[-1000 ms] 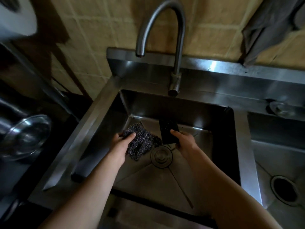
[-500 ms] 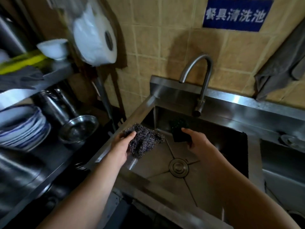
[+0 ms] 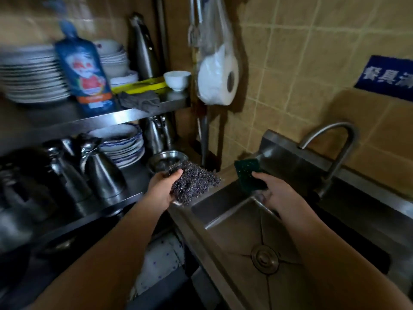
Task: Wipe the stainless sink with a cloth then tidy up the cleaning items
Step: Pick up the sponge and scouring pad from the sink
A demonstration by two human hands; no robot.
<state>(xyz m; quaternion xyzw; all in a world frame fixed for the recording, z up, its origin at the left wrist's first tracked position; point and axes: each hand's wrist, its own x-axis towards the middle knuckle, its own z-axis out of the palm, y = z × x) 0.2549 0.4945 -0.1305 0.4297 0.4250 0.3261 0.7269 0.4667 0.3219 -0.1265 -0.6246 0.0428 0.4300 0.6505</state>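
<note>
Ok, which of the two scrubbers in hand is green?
The flat sponge held in the right hand. The left hand holds a tangled grey steel-wool pad instead.

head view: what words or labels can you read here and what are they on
"餐具", then a character cut off by the picture edge: blue sign on the tiled wall.
Blue bag on the upper shelf: print too blurred to read.

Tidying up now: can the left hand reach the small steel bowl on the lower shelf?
Probably yes: the left hand, holding the steel wool, hovers just before the steel bowl with nothing between them.
</note>
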